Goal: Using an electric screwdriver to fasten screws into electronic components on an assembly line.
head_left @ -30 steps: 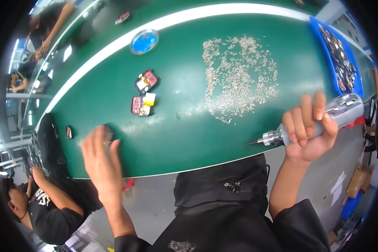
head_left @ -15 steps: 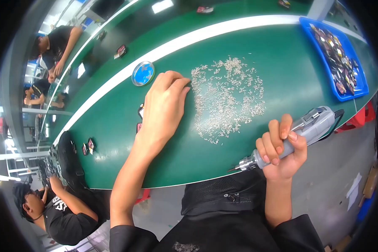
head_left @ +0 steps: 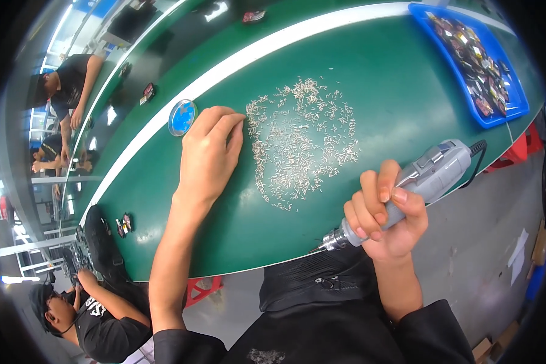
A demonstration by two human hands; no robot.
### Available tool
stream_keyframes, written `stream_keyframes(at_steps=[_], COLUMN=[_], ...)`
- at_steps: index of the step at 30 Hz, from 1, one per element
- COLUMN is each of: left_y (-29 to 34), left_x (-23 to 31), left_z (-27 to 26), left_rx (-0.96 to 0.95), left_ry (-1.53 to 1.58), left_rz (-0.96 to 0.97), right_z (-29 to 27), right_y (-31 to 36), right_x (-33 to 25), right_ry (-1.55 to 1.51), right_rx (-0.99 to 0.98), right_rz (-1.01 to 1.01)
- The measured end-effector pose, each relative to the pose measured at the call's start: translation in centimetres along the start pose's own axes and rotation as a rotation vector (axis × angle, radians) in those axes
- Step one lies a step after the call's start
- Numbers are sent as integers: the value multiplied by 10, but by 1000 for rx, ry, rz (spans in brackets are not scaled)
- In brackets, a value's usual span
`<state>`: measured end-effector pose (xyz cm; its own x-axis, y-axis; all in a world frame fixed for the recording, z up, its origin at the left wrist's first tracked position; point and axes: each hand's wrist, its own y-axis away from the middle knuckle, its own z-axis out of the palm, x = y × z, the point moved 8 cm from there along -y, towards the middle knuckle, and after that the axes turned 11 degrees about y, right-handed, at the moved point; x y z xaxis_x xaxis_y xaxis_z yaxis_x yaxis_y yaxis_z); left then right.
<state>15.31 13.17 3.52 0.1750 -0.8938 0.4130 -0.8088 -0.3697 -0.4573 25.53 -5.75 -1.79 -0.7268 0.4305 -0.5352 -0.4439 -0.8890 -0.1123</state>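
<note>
My left hand rests over the green table, fingertips pinched together at the left edge of a spread of tiny silvery pieces, like screws or pins. What sits in that pinch, if anything, is too small to make out. In my right hand is a grey electric screwdriver, held across the table's near edge with its tip pointing left and slightly down. Just beyond the left hand lies a round clear dish with blue contents.
A blue tray heaped with small dark parts stands at the far right. Small dark parts lie at the left and beyond the white strip. A black bag sits at the left edge, near a seated co-worker. A red stool shows at right.
The whole view has shifted, so the table things sit further left. My left hand stays pinched at the spread's edge; a small dark part beside its wrist is now hidden. The screwdriver remains in my right hand.
</note>
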Motion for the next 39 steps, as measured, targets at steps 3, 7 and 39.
stream_keyframes(at_steps=[3, 7, 39], left_y=[6, 32, 146], left_x=[5, 25, 75], left_z=[-6, -17, 8], left_rx=[66, 85, 345], left_ry=[36, 129, 1574], left_rz=[-3, -113, -568], right_z=[0, 0, 72], right_y=[0, 1, 0], right_x=[-1, -1, -1], right_ry=[-1, 17, -19], right_rx=[-18, -7, -8], right_rz=[-5, -11, -178])
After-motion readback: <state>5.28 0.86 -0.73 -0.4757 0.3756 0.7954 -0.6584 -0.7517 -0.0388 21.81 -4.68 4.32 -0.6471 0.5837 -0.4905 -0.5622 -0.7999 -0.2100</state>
